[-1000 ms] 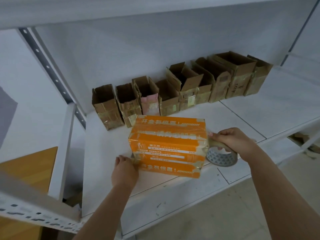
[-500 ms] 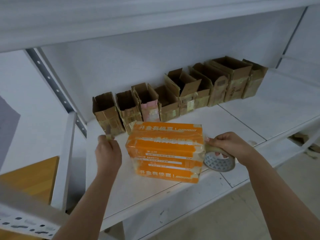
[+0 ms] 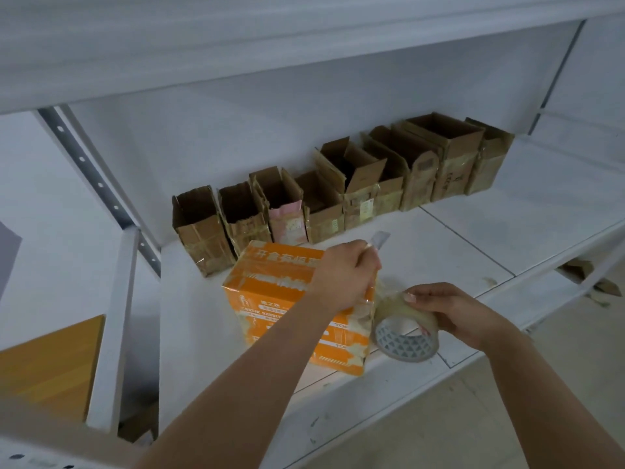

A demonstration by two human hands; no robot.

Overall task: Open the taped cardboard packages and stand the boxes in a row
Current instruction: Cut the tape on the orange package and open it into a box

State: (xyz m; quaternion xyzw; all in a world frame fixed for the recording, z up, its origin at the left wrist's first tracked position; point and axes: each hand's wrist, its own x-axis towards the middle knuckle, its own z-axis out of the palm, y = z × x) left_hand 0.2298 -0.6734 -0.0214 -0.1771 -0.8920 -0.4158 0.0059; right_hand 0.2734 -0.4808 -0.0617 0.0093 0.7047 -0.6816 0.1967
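Fingers (image 3: 368, 262) at orange box (image 3: 270, 292) edge; bare shelf (image 3: 490, 238) rightward

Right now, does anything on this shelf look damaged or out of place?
The orange box sits askew at the shelf front, apart from the row of opened boxes. Torn tape scraps lie further right.

From my remote seat this reads as a storeroom or packing area, not a home. I am looking into white metal racking: a slotted grey steel upright (image 3: 98, 184) with a line of bolt holes carries a broad white shelf board (image 3: 480, 228), and another board runs overhead. A row of opened brown cardboard boxes (image 3: 338, 194) stands against the bare white back wall. Below lie a pale concrete floor (image 3: 456, 418) and cardboard scraps (image 3: 602, 286).
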